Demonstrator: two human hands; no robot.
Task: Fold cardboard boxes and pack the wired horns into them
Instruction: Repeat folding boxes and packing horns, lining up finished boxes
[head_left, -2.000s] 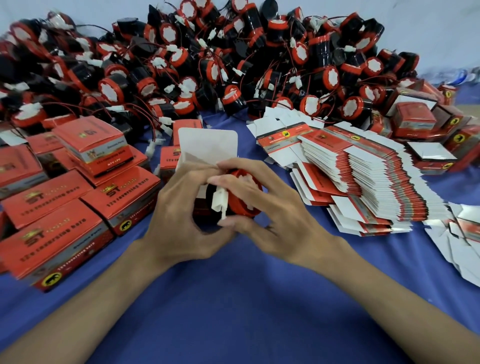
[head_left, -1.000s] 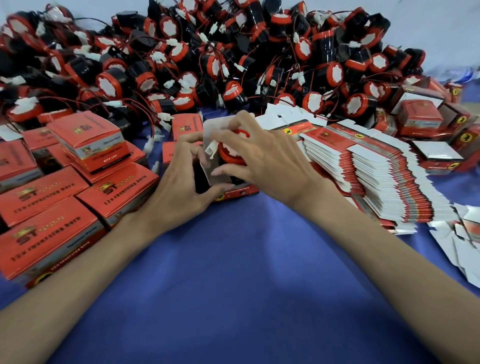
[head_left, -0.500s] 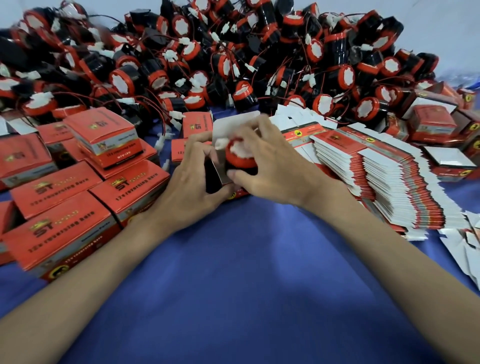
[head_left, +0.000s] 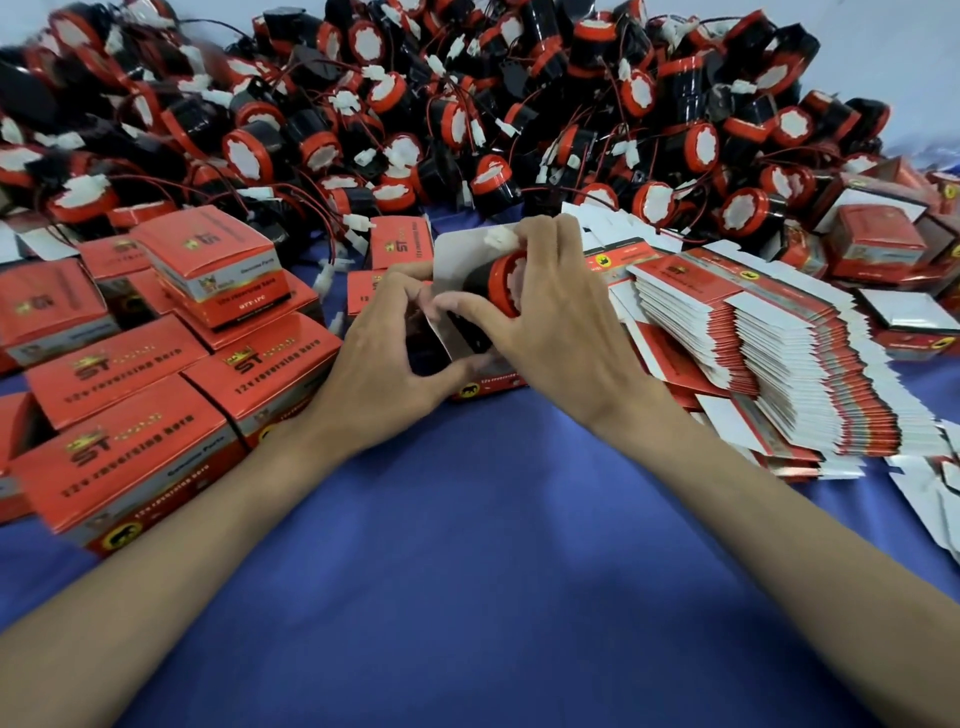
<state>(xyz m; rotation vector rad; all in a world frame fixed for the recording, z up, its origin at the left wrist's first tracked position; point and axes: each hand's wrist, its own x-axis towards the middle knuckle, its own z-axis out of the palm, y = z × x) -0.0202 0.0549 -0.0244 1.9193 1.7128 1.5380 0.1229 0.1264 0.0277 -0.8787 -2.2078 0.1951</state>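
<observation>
Blue cloth covers the bench, and a pale wall is seen behind a large heap of wired horns. At the left, packed boxes are stacked; on them "ST" and "12v reversing horn" can be read, with "Genuine Parts" and what looks like "QTY:1PC" on the side panels, beside a round yellow emblem with a black animal. Near the centre, the open box is steadied on the bench by the left hand, its fingers closed around the box's near wall. A horn with a red rim is gripped by the right hand and is held part-way into the box mouth, its white connector sticking up above the white flap. It is judged that the wire and connector could be left outside and pinched when the flap is shut, or that the thin cardboard could be buckled if the horn is pushed in crooked. At the right, a fanned stack of flat box blanks lies close to the forearm and could be knocked over; its small print cannot be read.
</observation>
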